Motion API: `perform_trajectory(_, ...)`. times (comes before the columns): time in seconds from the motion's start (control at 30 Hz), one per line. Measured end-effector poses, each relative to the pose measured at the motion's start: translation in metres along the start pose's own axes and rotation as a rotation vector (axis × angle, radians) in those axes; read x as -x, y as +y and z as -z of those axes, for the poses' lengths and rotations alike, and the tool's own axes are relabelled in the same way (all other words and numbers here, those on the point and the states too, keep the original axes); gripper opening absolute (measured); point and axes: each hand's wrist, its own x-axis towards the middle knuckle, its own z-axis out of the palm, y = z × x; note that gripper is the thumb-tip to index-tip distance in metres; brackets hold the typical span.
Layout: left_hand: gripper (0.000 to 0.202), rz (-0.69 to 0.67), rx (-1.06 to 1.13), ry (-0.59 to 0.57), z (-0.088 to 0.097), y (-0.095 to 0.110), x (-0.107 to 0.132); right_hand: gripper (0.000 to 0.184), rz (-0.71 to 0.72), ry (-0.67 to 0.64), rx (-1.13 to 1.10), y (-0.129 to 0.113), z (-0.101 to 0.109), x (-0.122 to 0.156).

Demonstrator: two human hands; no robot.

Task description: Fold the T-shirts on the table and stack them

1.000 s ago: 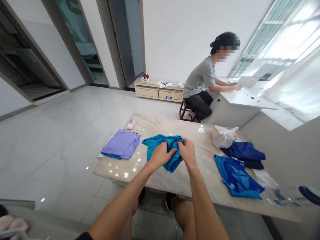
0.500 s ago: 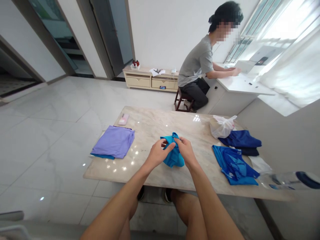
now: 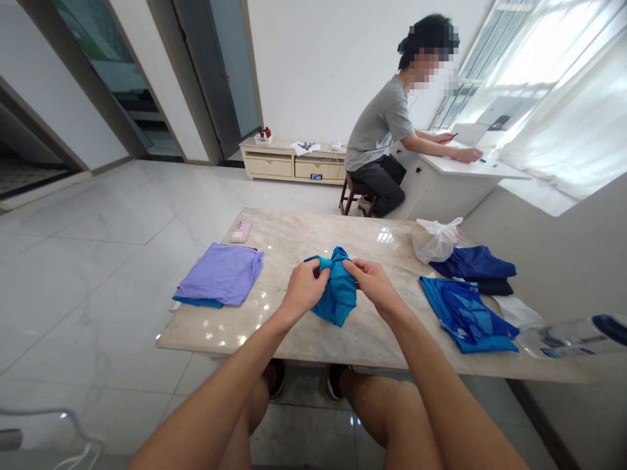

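Observation:
A bunched bright blue cloth [image 3: 337,297], perhaps a garment, hangs between my two hands above the middle of the marble-look table [image 3: 289,339]. My left hand [image 3: 307,284] pinches its upper left part, thumb on top. On its upper right edge, my right hand [image 3: 372,281] is closed with thumb and fingertips. The cloth's exact kind is hidden by its folds. Left of my hands lies a folded purple cloth [image 3: 220,274] on top of a blue one. To the right, blue garments [image 3: 465,316] with light printing lie spread in a loose pile.
A white plastic bag [image 3: 435,240] and dark blue cloth [image 3: 473,262] sit at the table's far right. Near the right edge is a clear bottle [image 3: 568,337]. A pink packet [image 3: 241,231] lies far left. Beyond, a person [image 3: 382,124] sits on a stool at a white desk.
My hands have moved slightly apart, and the blue cloth between them is spread wider and turned. The seated person's hands have separated over the desk. My view has shifted a little.

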Motion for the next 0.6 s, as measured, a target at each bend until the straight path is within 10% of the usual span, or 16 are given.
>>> perform_trajectory(0.2, 0.009, 0.266, 0.375, 0.051, 0.002, 0.008, 0.000, 0.059, 0.051, 0.183, 0.047, 0.010, 0.011, -0.002)
perform_trajectory(0.37, 0.015, 0.188, 0.729, 0.319, 0.040, 0.015, -0.004, 0.051, 0.137, 0.467, 0.043, 0.015, 0.057, -0.006)
perform_trajectory(0.6, 0.015, 0.511, 0.582, 0.255, 0.059, -0.020, -0.003, 0.031, -0.343, 0.139, 0.721, 0.048, 0.090, 0.007)
